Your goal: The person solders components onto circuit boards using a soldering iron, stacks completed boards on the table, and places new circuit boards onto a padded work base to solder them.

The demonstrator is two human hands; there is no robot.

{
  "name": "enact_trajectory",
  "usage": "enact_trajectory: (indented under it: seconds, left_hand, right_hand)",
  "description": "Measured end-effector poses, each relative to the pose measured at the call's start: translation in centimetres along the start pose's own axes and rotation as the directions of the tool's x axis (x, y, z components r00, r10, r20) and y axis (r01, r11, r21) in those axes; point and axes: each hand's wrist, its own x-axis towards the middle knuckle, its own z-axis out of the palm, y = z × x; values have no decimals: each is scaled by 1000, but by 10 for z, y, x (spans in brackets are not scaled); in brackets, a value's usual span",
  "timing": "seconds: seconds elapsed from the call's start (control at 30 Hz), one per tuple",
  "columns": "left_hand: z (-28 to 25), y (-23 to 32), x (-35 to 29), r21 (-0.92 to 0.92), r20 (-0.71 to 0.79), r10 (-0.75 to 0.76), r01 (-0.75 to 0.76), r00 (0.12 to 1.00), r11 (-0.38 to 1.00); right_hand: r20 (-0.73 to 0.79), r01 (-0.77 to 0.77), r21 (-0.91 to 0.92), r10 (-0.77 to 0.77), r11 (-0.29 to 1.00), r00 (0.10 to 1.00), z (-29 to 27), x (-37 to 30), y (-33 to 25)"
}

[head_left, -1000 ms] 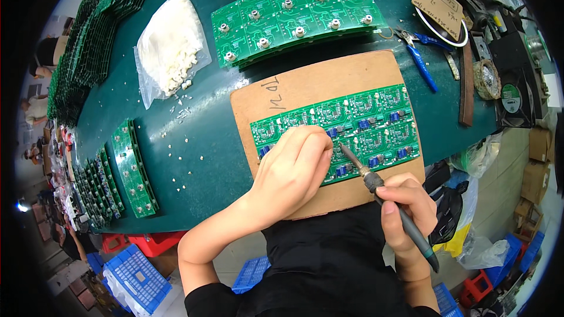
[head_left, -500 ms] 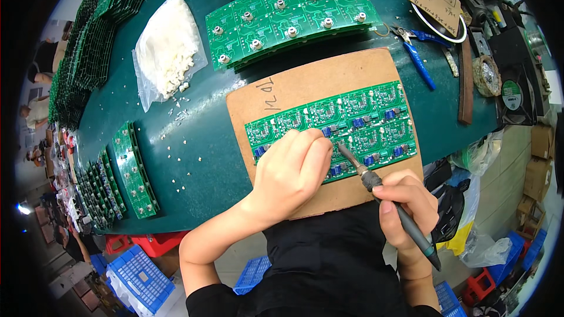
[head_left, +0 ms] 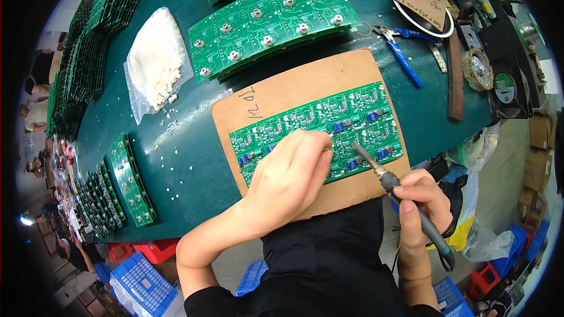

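Note:
A green circuit board panel (head_left: 358, 103) with blue parts and small white connectors lies on a brown cardboard sheet (head_left: 282, 91) in front of me. My right hand (head_left: 426, 199) is closed round the handle of a soldering iron (head_left: 385, 177). The iron's tip points down at the panel, just right of its middle; whether it touches cannot be told. Over the panel's middle, my left hand (head_left: 291, 170) is closed with fingers pinched together. Its fingertips are at the board, and what they hold, if anything, is hidden.
Beyond the cardboard stands a stack of green panels (head_left: 270, 23). A plastic bag of white connectors (head_left: 155, 61) lies left of it, with loose ones scattered nearby. Blue-handled cutters (head_left: 405, 64), a wooden strip (head_left: 454, 79), a solder-like roll (head_left: 477, 69) and a small fan (head_left: 506, 88) sit at right.
The view has shifted slightly, so the table things sit further left. The iron's tip has moved right along the panel, away from my left fingers, which stay pinched over the board.

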Motion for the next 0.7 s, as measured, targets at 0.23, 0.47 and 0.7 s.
enact_trajectory:
  seconds: [0.23, 0.47, 0.7]
  left_hand:
    - [24, -8, 14, 44, -59, 64, -61, 996, 997]
    - [29, 0, 16, 135, -81, 95, -83, 992, 987]
    - [30, 3, 18, 190, -65, 83, -70, 994, 979]
  right_hand:
    - [69, 62, -18, -60, 998, 996, 3, 11, 7]
    - [71, 115, -1, -114, 993, 991, -5, 14, 11]
    - [101, 48, 22, -50, 999, 994, -7, 18, 11]
